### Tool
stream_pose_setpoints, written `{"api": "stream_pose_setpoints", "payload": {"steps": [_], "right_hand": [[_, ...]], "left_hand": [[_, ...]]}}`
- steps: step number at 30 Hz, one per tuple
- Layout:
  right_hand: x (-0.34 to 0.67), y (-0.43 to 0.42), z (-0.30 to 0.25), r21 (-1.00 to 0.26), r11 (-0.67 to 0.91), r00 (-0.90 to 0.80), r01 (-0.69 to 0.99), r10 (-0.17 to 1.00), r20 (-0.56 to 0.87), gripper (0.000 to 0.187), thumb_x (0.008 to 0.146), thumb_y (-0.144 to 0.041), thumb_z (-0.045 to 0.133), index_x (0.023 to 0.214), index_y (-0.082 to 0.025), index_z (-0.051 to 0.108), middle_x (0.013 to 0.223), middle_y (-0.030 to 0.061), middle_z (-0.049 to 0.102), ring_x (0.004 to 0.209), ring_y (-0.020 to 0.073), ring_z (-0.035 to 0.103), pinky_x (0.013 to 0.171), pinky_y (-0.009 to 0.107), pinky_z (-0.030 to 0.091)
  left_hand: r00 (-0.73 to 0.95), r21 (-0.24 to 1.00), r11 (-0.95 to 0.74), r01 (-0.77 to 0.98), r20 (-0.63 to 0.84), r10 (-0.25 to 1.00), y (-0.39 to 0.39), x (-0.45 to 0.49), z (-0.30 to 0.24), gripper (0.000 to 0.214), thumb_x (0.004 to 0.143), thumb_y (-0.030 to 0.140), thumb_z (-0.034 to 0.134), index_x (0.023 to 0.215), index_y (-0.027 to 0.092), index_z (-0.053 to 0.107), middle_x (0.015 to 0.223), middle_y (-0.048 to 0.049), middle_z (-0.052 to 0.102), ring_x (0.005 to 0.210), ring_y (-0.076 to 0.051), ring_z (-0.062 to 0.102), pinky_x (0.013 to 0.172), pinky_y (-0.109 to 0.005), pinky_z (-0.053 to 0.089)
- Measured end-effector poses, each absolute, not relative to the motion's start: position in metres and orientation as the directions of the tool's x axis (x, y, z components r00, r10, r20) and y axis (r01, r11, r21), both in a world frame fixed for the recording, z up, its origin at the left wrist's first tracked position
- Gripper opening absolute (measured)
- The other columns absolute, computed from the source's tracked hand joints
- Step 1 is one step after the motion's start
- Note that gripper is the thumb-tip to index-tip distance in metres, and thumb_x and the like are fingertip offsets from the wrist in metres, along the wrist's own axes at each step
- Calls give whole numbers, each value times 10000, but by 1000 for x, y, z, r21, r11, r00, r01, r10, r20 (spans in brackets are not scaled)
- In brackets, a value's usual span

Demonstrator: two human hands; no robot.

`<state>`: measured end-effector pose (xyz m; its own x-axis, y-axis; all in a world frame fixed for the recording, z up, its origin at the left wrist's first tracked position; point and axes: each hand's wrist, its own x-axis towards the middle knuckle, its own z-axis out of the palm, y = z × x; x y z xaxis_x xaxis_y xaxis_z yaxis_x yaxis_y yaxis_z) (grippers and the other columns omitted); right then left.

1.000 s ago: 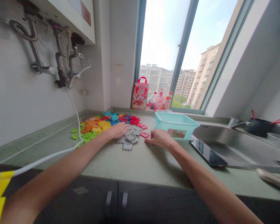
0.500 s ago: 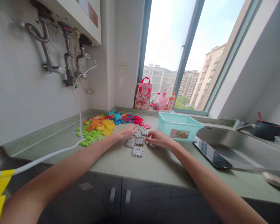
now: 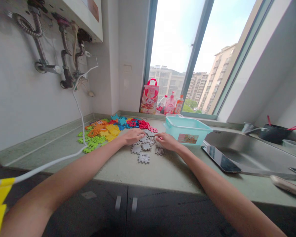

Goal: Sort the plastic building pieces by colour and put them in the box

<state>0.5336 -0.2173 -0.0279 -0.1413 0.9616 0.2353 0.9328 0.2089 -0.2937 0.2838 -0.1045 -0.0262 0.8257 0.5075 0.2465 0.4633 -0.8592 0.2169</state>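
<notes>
Several grey toothed plastic tiles [image 3: 145, 147] lie in a loose heap on the green counter [image 3: 162, 171], and one grey tile [image 3: 143, 158] sits apart nearer to me. My left hand [image 3: 133, 136] lies palm down on the far left of the heap, its fingers stretched over the tiles. From the right, my right hand [image 3: 166, 141] meets the heap with its fingers drawn together on a tile that I cannot make out. Behind and to the left spread green tiles [image 3: 89, 144], yellow tiles [image 3: 111, 131], orange tiles [image 3: 98, 125], blue tiles [image 3: 122, 120] and red tiles [image 3: 143, 125].
A teal plastic box [image 3: 187, 130] stands just right of my right hand. A dark phone [image 3: 220, 159] lies on the rim of the steel sink [image 3: 251, 153]. A white cable [image 3: 64, 158] crosses the counter's left side. A pink bag [image 3: 149, 98] and bottles [image 3: 172, 105] stand at the window.
My right hand has moved left from beside the box onto the grey heap. My left hand has stayed on the heap. The head camera has shifted slightly.
</notes>
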Motion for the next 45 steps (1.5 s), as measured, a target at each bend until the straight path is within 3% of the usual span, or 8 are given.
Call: {"api": "stream_pose_setpoints", "payload": {"steps": [5, 8, 11, 20, 28, 35, 39, 45], "right_hand": [[531, -210, -32, -302, 199, -126, 932, 962, 244, 472, 1062, -337, 523, 1505, -192, 600, 1354, 135, 681, 1181, 234, 665, 1064, 321, 464], [525, -206, -32, -305, 219, -150, 927, 960, 235, 391, 1043, -279, 534, 1392, -218, 700, 1280, 110, 692, 1138, 217, 667, 1051, 313, 467], [520, -205, -30, -356, 286, -199, 889, 944, 263, 353, 1004, -183, 521, 1260, -202, 764, 1195, 88, 732, 1087, 205, 675, 1003, 302, 488], [519, -226, -11, -397, 252, -153, 883, 953, 263, 345, 994, -193, 509, 1218, -151, 768, 1103, 90, 789, 967, 202, 705, 894, 298, 521], [542, -253, 9, -412, 224, -241, 883, 970, 12, 607, 858, -628, 765, 1262, -175, 743, 1107, 100, 771, 987, 251, 707, 810, 299, 517], [544, -264, 17, -360, 97, -188, 928, 956, -227, 924, 625, -650, 932, 1399, -230, 651, 1143, 88, 734, 951, 271, 712, 824, 330, 522], [544, -266, 19, -339, 107, -176, 935, 968, -179, 823, 658, -505, 931, 1390, -239, 664, 1063, 57, 729, 891, 242, 699, 774, 302, 504], [541, -264, 22, -294, 204, -192, 934, 979, 70, 649, 779, -402, 826, 1373, -200, 660, 970, 47, 710, 831, 216, 648, 746, 295, 467]], "left_hand": [[789, 217, -823, 525, 239, 566, -105, 287, -29, 581, 1062, 463, 331, 1568, 232, 499, 1666, -71, 453, 1557, -264, 370, 1276, -432, 292], [811, 210, -818, 536, 140, 568, -102, 288, -31, 732, 1042, 565, 370, 1687, 233, 277, 1761, -76, 242, 1619, -276, 243, 1296, -446, 240], [852, 180, -852, 492, 103, 514, -99, 288, -32, 771, 1016, 614, 420, 1686, 258, 281, 1768, -65, 208, 1627, -294, 215, 1295, -451, 234], [871, 61, -892, 448, 197, 451, -109, 286, -24, 665, 1018, 604, 446, 1606, 294, 430, 1645, -74, 481, 1491, -285, 457, 1243, -427, 309], [882, -106, -914, 393, 325, 341, -116, 274, -3, 400, 1041, 399, 450, 1284, 256, 734, 1279, -90, 726, 1227, -275, 636, 1142, -418, 410], [836, 34, -851, 525, 167, 522, -118, 238, 34, 212, 859, 357, 687, 986, 225, 795, 925, -16, 784, 807, -191, 711, 693, -262, 486], [829, 92, -826, 555, 20, 559, -118, 237, 35, 280, 832, 454, 728, 963, 217, 802, 925, -26, 789, 801, -192, 711, 637, -248, 467], [888, 181, -876, 446, 33, 459, -107, 248, 14, 380, 815, 504, 762, 1073, 225, 781, 959, -23, 790, 826, -185, 716, 683, -236, 500]]}}
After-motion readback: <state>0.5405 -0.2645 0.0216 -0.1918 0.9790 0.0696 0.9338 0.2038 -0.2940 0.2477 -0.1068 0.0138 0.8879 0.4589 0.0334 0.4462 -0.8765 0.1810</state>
